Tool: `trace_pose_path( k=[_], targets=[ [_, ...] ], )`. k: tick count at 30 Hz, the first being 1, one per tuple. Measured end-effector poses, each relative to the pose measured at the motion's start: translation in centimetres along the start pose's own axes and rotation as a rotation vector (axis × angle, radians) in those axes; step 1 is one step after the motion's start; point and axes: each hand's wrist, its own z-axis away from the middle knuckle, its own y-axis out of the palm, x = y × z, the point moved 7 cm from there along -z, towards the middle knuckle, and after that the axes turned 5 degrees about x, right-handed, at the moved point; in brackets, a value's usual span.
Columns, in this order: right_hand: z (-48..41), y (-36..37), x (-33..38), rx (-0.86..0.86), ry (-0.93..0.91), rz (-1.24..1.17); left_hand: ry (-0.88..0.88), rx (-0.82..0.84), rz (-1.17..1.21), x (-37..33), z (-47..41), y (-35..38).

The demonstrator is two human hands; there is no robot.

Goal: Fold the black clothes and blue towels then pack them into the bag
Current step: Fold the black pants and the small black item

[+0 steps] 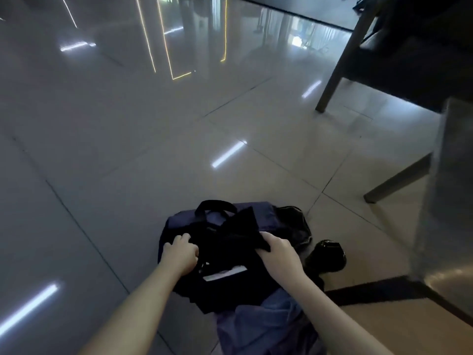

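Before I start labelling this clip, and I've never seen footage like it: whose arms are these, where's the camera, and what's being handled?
There is no machine here. The one picture comes from a camera worn on a person's head, looking forward and down, so the two bare arms are the wearer's own. The left hand and right hand each grip a side of a black garment, held over a dark blue bag that sits on the shiny tiled floor. A blue towel lies crumpled nearest the camera. Beside the bag, on the right, sits a glossy black thing, too dark to identify. Chair legs stand further right.
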Motion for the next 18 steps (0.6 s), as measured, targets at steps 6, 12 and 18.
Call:
trace_pose_path(
  k=[6,12,18],
  targets=[
    [-3.2,5.1,-2.7,0.048,-0.03,0.163,-0.035,-0.12,-0.028,1.1,-5.7,2.0],
    [-5.8,8.5,-4.0,-0.021,-0.127,0.275,-0.026,-0.212,-0.013,2.5,-8.6,1.5],
    [-7.8,9.5,-1.9,-0.196,-0.25,0.436,-0.042,-0.394,0.121,4.0,-9.0,-2.3]
  ],
)
